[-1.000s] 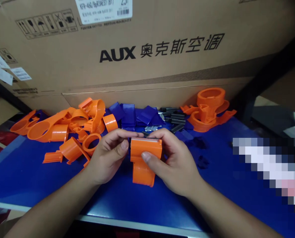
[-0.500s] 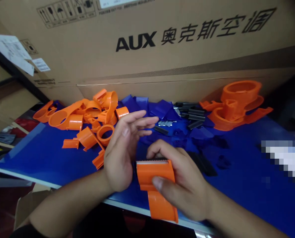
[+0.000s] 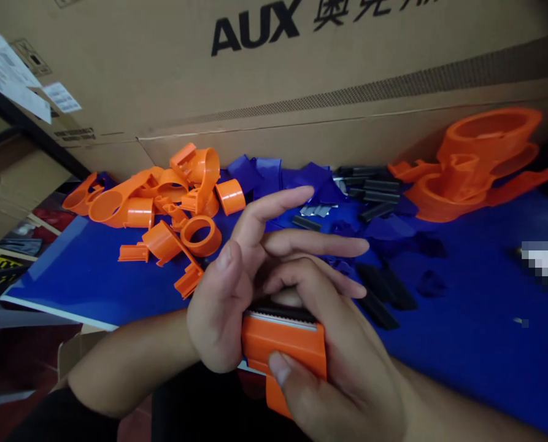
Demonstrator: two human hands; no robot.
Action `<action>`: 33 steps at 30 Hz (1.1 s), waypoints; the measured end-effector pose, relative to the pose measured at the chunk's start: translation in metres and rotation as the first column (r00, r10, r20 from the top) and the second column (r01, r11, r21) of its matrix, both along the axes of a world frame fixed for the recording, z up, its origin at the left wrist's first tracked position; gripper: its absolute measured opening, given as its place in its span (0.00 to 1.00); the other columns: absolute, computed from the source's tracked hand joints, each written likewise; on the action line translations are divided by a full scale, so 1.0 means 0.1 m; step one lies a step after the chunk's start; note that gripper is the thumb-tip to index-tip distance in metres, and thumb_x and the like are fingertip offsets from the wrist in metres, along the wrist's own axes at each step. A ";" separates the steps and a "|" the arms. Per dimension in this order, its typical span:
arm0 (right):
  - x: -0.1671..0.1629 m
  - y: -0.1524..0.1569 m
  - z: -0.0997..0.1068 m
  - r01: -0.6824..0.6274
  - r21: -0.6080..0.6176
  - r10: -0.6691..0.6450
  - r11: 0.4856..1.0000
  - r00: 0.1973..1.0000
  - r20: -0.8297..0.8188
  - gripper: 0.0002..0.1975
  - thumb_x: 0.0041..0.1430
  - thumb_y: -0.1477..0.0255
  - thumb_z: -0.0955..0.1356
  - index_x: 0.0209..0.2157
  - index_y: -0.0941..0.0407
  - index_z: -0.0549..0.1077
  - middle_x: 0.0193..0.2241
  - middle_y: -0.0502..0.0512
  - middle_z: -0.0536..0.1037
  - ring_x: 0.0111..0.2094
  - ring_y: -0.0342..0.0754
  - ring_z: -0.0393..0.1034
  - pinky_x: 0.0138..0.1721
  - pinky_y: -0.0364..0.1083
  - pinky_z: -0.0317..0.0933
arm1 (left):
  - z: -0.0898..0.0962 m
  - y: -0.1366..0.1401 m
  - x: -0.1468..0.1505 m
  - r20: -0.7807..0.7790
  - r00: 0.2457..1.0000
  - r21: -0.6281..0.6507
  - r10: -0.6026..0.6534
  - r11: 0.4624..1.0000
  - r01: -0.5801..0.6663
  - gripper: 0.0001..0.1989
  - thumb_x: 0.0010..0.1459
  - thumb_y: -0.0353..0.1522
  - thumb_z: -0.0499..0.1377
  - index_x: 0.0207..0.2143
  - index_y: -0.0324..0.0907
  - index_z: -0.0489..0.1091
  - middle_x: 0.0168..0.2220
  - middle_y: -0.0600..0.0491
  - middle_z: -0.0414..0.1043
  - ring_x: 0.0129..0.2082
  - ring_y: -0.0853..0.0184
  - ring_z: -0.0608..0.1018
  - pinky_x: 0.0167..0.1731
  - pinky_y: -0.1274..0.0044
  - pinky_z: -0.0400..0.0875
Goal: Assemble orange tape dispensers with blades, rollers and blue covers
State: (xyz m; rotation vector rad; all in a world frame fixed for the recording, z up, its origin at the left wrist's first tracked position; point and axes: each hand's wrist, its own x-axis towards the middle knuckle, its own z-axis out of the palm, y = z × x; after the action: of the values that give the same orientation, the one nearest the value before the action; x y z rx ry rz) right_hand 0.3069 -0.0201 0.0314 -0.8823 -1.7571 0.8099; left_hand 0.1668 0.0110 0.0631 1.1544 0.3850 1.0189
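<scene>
An orange plastic tape dispenser part (image 3: 285, 341) with a serrated metal blade and a black strip along its top edge is in my right hand (image 3: 347, 362). The thumb lies on its front face, and the other fingers are curled behind it. My left hand (image 3: 227, 301) is open, fingers stretched out to the right. Its palm heel touches or nearly touches the left end of the part. The left fingers reach past the right hand's knuckles. The lower portion of the part is partly hidden by my right thumb and hand.
Orange tape dispenser pieces (image 3: 163, 239) are heaped at the left. Blue plastic pieces (image 3: 255, 175), black strips (image 3: 379, 196) and silvery blades (image 3: 318, 210) lie at the back. Larger orange frames (image 3: 471, 166) stand at the right. Behind the blue table (image 3: 476, 350) is a big cardboard box (image 3: 163, 73).
My left hand has shifted right and its fingers now spread over the right hand. The part has tilted, showing its black top strip. The view has also moved.
</scene>
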 end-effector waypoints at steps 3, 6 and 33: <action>0.01 0.03 0.05 -0.005 -0.015 0.005 1.000 1.000 -0.024 0.20 0.48 0.76 0.68 0.45 0.53 0.66 0.47 0.60 0.77 0.47 0.58 0.75 0.46 0.58 0.72 | 0.02 -0.02 0.02 -0.005 1.000 -0.034 0.011 0.999 -0.011 0.31 0.70 0.60 0.49 0.66 0.57 0.65 0.56 0.49 0.82 0.54 0.44 0.85 0.52 0.52 0.82; 0.04 0.06 0.08 -0.012 -0.012 0.012 1.000 0.998 -0.057 0.20 0.46 0.76 0.68 0.43 0.52 0.65 0.45 0.59 0.76 0.45 0.57 0.74 0.44 0.57 0.71 | -0.01 -0.01 0.05 0.018 0.999 -0.048 0.040 0.998 -0.039 0.32 0.71 0.59 0.48 0.67 0.55 0.64 0.56 0.48 0.82 0.56 0.44 0.84 0.54 0.52 0.81; 0.10 0.12 -0.03 -0.351 -0.424 0.073 0.835 0.834 -0.547 0.16 0.57 0.66 0.72 0.45 0.51 0.68 0.30 0.47 0.72 0.25 0.45 0.65 0.27 0.45 0.61 | -0.25 0.13 0.14 0.072 0.970 0.034 0.232 0.971 -0.235 0.28 0.71 0.54 0.50 0.64 0.49 0.63 0.56 0.45 0.81 0.60 0.50 0.81 0.65 0.54 0.71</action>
State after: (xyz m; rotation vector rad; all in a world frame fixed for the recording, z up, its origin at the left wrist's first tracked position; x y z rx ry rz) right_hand 0.3166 -0.0077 0.0281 -0.7017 -1.1838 1.5646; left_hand 0.1805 0.0238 0.0385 1.1273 0.4553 1.2739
